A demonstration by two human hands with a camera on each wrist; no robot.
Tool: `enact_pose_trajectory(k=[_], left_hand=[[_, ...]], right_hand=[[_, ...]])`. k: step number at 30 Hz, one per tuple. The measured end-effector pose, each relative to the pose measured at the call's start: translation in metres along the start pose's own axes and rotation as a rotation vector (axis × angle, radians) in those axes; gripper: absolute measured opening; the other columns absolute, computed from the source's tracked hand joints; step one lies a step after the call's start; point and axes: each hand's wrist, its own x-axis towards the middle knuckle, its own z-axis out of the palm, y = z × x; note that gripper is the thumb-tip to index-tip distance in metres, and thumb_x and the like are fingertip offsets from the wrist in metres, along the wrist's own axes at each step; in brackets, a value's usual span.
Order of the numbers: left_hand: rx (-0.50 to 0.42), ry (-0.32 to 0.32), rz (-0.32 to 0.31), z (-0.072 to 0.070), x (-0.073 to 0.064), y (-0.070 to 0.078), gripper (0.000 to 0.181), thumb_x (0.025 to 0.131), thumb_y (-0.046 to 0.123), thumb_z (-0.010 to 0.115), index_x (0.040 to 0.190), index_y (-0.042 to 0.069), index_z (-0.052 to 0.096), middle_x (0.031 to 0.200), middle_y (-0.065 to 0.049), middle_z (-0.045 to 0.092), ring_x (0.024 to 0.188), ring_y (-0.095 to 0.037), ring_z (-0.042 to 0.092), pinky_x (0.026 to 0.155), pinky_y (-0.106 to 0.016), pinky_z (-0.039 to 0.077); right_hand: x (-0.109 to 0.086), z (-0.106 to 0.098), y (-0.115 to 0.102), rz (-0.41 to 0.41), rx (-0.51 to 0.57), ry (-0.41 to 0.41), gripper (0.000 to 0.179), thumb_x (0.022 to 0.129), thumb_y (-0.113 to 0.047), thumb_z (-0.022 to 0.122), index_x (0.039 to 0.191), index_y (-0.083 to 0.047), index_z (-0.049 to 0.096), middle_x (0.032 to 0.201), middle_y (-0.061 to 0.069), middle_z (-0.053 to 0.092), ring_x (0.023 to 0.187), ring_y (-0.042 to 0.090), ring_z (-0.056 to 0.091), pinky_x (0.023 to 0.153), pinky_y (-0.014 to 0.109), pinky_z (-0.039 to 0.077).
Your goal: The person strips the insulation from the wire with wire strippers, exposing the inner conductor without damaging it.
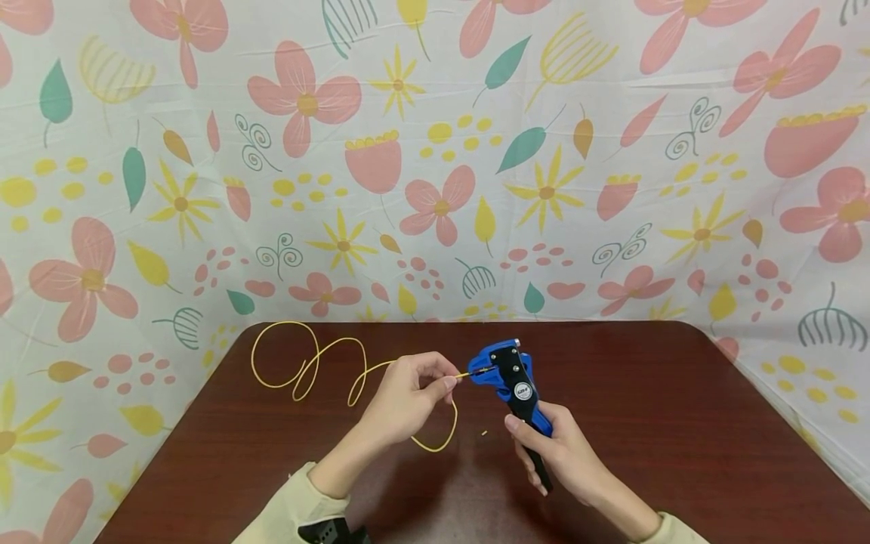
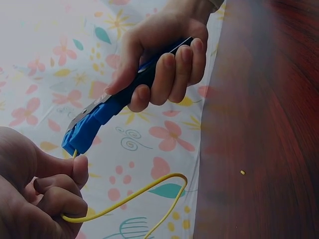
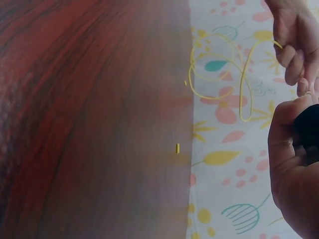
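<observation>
Between thumb and fingertips my left hand (image 1: 409,397) pinches a yellow wire (image 1: 435,450) close to its end. That end runs into the mouth of a blue-and-black wire stripper (image 1: 514,378), held head-up above the table. My right hand (image 1: 559,452) grips the stripper by its handles, fingers wrapped around them, as the left wrist view also shows. From the left hand the rest of the wire trails off in loose loops to the back left. The wire's tip inside the tool's head is hidden.
A short yellow scrap (image 1: 485,433) lies on the dark brown wooden table (image 1: 612,378), left of the right hand. Behind the table hangs a white cloth (image 1: 435,272) printed with flowers and leaves. The left sleeve (image 1: 292,505) has a black wrist device near its cuff.
</observation>
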Motion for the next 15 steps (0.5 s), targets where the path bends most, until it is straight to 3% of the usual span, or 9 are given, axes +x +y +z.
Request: enact_pose_trajectory(k=[6, 11, 15], left_hand=[[0.005, 0.008, -0.012, 0.0, -0.001, -0.001, 0.013, 0.102, 0.005, 0.068, 0.095, 0.014, 0.076, 0.074, -0.003, 0.07, 0.062, -0.015, 0.06, 0.054, -0.025, 0.04], [0.013, 0.018, 0.006, -0.004, -0.001, -0.006, 0.011, 0.101, 0.004, 0.068, 0.096, 0.011, 0.075, 0.075, -0.004, 0.07, 0.057, -0.014, 0.055, 0.052, -0.025, 0.039], [0.024, 0.051, -0.013, -0.011, -0.004, -0.014, 0.012, 0.1, 0.0, 0.068, 0.094, 0.009, 0.074, 0.074, -0.006, 0.069, 0.057, -0.013, 0.057, 0.051, -0.024, 0.04]], right_hand=[[-0.001, 0.001, 0.002, 0.016, 0.049, 0.007, 0.022, 0.113, -0.007, 0.044, 0.098, 0.006, 0.052, 0.06, 0.029, 0.045, 0.039, 0.033, 0.049, 0.034, 0.04, 0.047], [-0.001, -0.001, 0.0, 0.001, 0.083, 0.015, 0.027, 0.113, -0.007, 0.043, 0.094, 0.011, 0.048, 0.06, 0.027, 0.045, 0.04, 0.025, 0.053, 0.033, 0.041, 0.046], [-0.003, -0.012, -0.006, -0.041, 0.126, 0.097, 0.033, 0.113, -0.007, 0.041, 0.088, 0.013, 0.044, 0.058, 0.018, 0.047, 0.041, 0.018, 0.052, 0.031, 0.042, 0.042]])
